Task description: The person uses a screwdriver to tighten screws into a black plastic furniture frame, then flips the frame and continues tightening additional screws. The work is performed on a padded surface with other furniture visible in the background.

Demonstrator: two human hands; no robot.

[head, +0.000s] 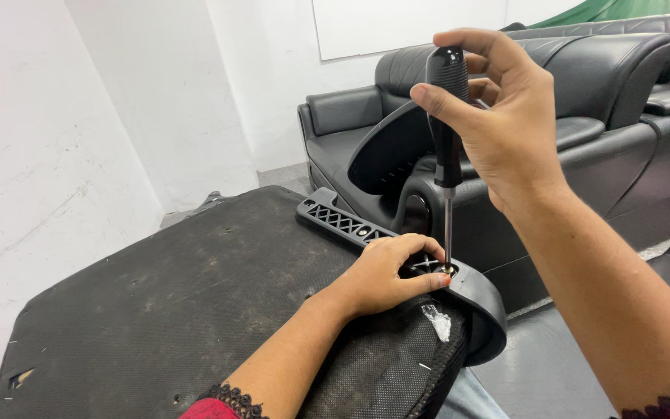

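The right hand (505, 124) grips the black ribbed handle of a long screwdriver (447, 132), held upright with its steel shaft pointing down. The tip meets a hole in the black plastic armrest bracket (397, 240), which lies along the edge of an upturned chair seat with a dark fabric underside (195, 295). The left hand (385, 271) rests curled on the bracket, its fingertips pinched just beside the tip, perhaps steadying a screw too small to make out. A black leather sofa (606, 101) stands behind.
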